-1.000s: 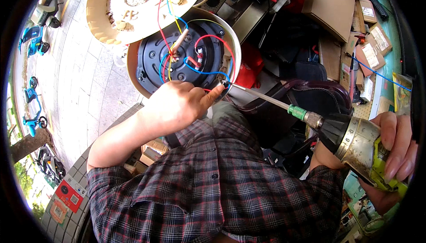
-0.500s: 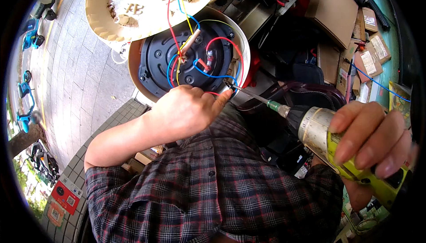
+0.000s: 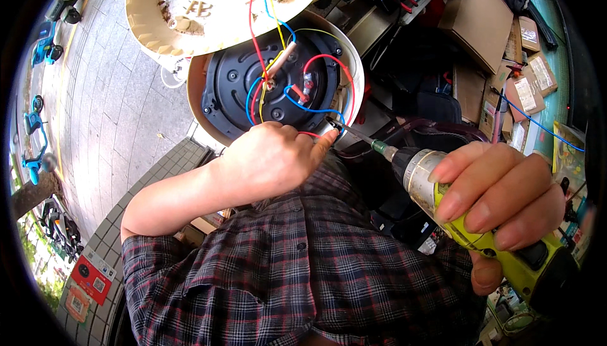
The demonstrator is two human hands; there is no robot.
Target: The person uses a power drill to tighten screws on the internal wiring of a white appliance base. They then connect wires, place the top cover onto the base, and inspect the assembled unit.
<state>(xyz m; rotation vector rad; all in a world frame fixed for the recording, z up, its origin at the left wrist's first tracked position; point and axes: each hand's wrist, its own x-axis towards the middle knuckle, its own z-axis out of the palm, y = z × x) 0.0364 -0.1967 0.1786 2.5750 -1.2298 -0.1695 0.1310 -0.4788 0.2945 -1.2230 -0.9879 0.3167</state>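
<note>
On the grey tiled surface, at the left side, there is a red sign with a square code printed on it. Just beside it, an orange and white sticker also carries a square code. At the right, some cardboard parcels bear white labels; their print is too small to read.

Bright daylight pales the paving-stone pavement at left; fisheye edges curve into black vignetting.
</note>
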